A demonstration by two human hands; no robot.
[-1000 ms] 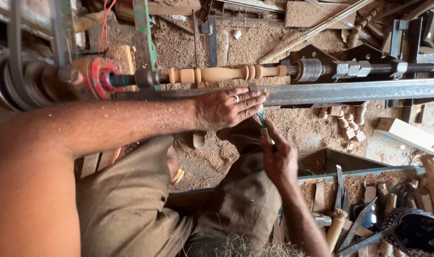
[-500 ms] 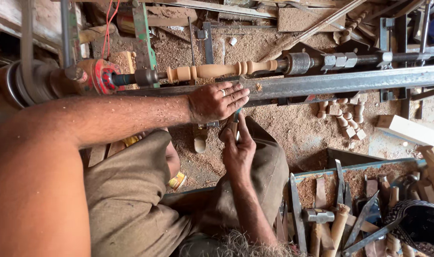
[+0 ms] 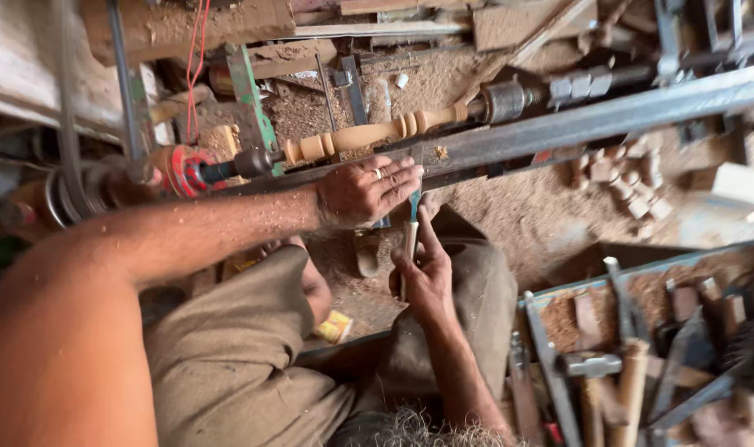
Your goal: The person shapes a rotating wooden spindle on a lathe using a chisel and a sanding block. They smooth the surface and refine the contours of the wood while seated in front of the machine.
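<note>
Item: left hand [image 3: 364,192], palm down on the steel rail [image 3: 609,116] of the lathe, fingers spread narrow, pinning the blade of a chisel [image 3: 411,228] against the rail. Item: right hand [image 3: 427,277], closed round the chisel's pale wooden handle from below. Change noted: a second ago the right hand sat lower and farther from the rail, and the chisel tip stood clear of the left fingers; half a second ago it was rising; now the tip lies under the left fingertips at the rail's edge, pointing toward the spindle [image 3: 369,135]. Judgement: the tool has been brought to its rest and steadied, so a cut on the turning looks about to start rather than under way. Item: spindle, pale wood, held between the red-flanged drive end [image 3: 182,168] at left and the grey metal centre [image 3: 505,101] at right, lying just beyond the rail and above the left hand. Condition: already shaped, with rounded beads near both ends and a smooth swelling between; surface clean and light. Surroundings: sawdust [image 3: 509,207] thick on the floor, small turned offcuts [image 3: 625,178] beyond the rail, a tray [image 3: 559,294] of hammers and chisels at lower right.
</note>
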